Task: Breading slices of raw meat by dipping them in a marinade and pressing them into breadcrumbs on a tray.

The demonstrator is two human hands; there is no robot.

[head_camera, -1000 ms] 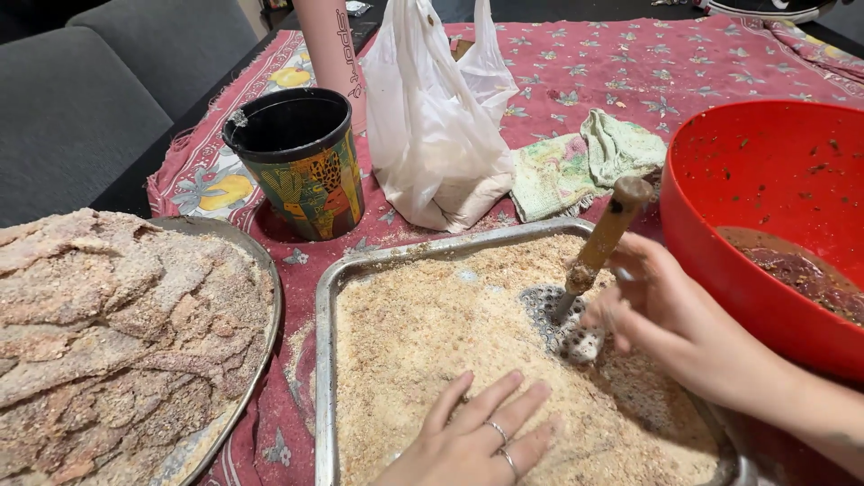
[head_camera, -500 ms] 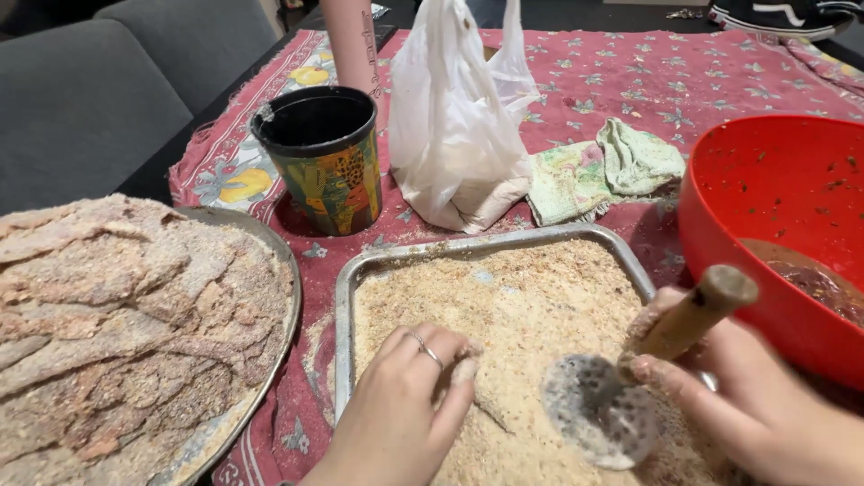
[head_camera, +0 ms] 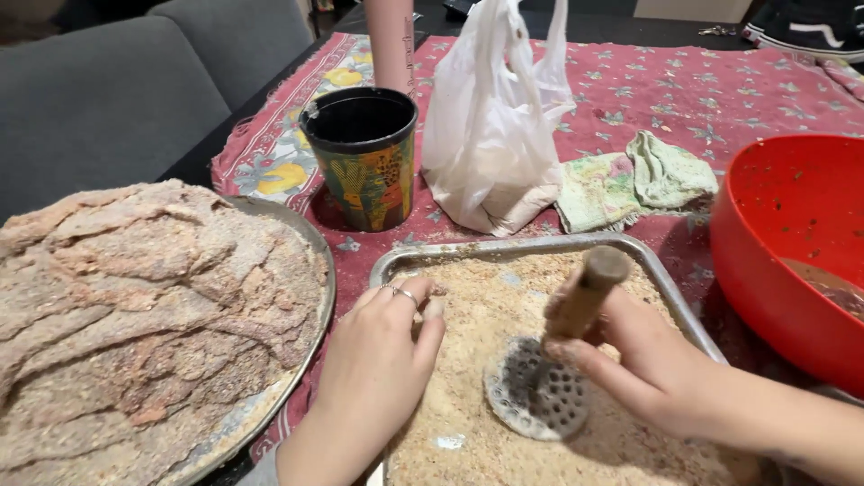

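The wooden-handled perforated masher [head_camera: 540, 396] stands pressed into the breadcrumbs in the metal tray [head_camera: 540, 245]; it looks stiff and fairly heavy at the disc, best gripped on its handle. The right hand [head_camera: 648, 369] has its fingers closed around that handle. The left hand [head_camera: 382, 355] rests curled on the crumbs, holding nothing visible. A platter of breaded cutlets [head_camera: 135, 297], a patterned cup [head_camera: 364, 162], a white bag [head_camera: 490, 135] and a red bowl [head_camera: 792, 243] crowd the surface.

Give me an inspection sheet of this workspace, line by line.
Surface: table under a red patterned cloth.
Job's things: metal tray of crumbs; perforated press; round platter piled with breaded pieces.
Clutter: patterned cup, white bag, folded cloth, red bowl.
Grippers: left hand in the crumbs; right hand grips the press handle.
Cables: nothing seen.
Surroundings: grey sofa.
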